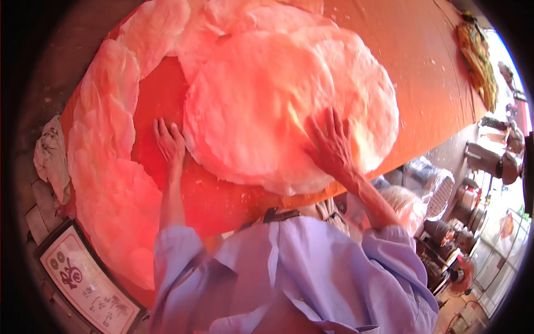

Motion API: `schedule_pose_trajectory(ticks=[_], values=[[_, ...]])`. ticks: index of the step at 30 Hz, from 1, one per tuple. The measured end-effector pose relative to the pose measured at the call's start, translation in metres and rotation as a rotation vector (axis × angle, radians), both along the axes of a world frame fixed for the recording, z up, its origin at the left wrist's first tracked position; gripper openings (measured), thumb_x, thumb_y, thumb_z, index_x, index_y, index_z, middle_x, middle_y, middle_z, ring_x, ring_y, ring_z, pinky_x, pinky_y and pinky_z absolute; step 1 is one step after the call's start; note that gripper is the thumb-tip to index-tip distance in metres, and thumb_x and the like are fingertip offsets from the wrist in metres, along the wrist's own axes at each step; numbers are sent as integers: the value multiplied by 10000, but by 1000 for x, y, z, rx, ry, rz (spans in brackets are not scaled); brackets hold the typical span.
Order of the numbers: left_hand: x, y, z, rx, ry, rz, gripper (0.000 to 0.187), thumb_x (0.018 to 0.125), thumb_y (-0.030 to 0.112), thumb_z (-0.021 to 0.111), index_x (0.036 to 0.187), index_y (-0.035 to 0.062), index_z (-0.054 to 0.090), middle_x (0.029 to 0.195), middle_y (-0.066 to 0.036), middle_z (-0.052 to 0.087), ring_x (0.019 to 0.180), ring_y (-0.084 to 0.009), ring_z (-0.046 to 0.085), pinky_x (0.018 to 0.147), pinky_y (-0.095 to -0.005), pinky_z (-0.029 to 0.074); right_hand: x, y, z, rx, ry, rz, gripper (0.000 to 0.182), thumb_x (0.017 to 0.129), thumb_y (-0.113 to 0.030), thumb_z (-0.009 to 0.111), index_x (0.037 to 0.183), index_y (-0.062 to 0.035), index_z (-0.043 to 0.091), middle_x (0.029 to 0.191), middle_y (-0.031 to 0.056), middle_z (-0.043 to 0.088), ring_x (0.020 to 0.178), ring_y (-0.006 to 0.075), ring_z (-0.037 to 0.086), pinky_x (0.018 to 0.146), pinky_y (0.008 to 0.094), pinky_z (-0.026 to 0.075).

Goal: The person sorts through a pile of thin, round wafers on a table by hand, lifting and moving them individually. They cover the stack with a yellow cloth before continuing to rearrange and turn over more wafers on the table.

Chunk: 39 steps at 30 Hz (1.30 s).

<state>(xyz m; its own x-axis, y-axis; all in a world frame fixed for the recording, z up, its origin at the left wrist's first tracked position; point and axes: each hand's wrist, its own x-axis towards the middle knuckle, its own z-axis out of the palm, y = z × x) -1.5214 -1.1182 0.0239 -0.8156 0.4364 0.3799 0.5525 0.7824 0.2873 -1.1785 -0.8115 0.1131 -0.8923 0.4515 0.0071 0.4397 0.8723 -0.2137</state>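
Note:
A thick round pile of pale, fluffy wadding (250, 100), tinted pink by the light, lies in layers on the orange-red table (206, 200). My right hand (332, 146) lies on the lower right part of the pile, fingers spread, beside some creases in its surface. Close to the pile's left edge is my left hand (169, 143), over the bare table surface, fingers stretched out and holding nothing. A long band of overlapping wadding sheets (103, 128) curves down the table's left side.
A framed sign with writing (89, 281) stands at lower left, near a crumpled whitish cloth (52, 156). A yellowish bundle (476, 61) rests at the table's far right edge. Plastic-wrapped items (425, 186) and a small fan (461, 275) are at right.

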Motion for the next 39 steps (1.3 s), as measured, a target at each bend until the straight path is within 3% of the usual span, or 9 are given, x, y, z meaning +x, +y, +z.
schedule_pose_trajectory(ticks=[3,5,8,15,18,23,30,33,39], values=[[0,3,-7,-95,34,51,534,933,337,534,1294,-56,546,1398,-264,471,1282,-444,443,1072,-539,346,-23,26,48,-217,-78,32,552,754,-439,770,1189,-110,679,1382,249,498,1310,448,422,1063,567,355],[1,5,-4,-139,39,80,537,920,347,534,1290,-42,551,1397,-251,475,1276,-437,449,1053,-556,346,-51,76,37,-195,272,50,423,728,-343,836,1054,-96,728,989,157,692,980,330,658,845,419,521],[1,8,0,-178,60,96,534,904,357,538,1282,-19,559,1383,-232,491,1251,-419,472,1016,-554,359,-124,161,43,-419,446,-284,336,839,-256,786,1102,-63,703,931,58,722,702,138,627,677,297,530],[5,15,12,-203,56,109,513,895,350,540,1271,2,564,1373,-213,497,1224,-400,488,981,-534,377,-264,363,-58,-914,268,-570,495,773,-450,801,1004,-23,707,807,55,676,750,147,623,648,282,508],[6,18,19,-226,60,96,507,893,345,542,1271,7,562,1367,-206,499,1215,-397,494,977,-530,384,-311,391,-71,-240,95,-381,390,832,-422,752,954,-54,709,781,39,656,760,128,611,654,264,490],[5,19,19,-227,46,108,492,889,336,548,1260,13,564,1362,-195,504,1219,-383,498,968,-523,393,-376,301,98,42,988,226,320,798,-125,701,581,-69,472,539,-20,481,507,79,399,450,320,325],[6,18,23,-230,51,112,475,888,327,546,1247,17,568,1365,-188,504,1237,-368,495,965,-512,391,-322,173,267,-324,1112,523,109,920,-122,633,882,-20,640,716,55,647,521,155,580,522,297,504],[4,16,19,-202,55,111,480,890,329,543,1251,14,567,1366,-189,503,1243,-367,490,967,-515,387,-279,162,304,-998,979,-88,178,935,-214,631,927,-38,654,761,62,659,584,163,594,562,295,510],[5,15,18,-224,33,134,499,881,328,553,1257,1,563,1355,-200,503,1236,-377,482,967,-524,382,-177,227,172,-713,1,-263,206,925,-267,681,1013,-81,671,809,-22,615,695,68,574,619,240,492]])
